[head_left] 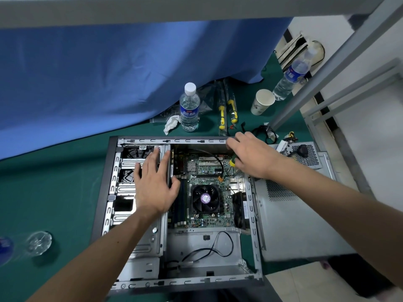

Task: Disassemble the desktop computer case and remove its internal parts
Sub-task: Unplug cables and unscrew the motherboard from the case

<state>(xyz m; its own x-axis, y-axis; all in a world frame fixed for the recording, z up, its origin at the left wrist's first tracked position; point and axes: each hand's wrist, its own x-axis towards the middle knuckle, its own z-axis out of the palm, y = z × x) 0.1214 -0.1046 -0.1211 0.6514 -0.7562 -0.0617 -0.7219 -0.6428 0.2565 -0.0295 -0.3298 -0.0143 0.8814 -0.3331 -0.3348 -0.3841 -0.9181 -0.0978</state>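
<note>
Three water bottles (189, 107), two screwdrivers (222, 116), one paper cup (262, 102).

1 head camera looks steeply down, close over the open computer case (104, 192).

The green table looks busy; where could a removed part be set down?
Bare green cloth lies left of the open case, between the blue drape and a lying bottle. Behind the case it is crowded: water bottle, screwdrivers, paper cup, cables.
</note>
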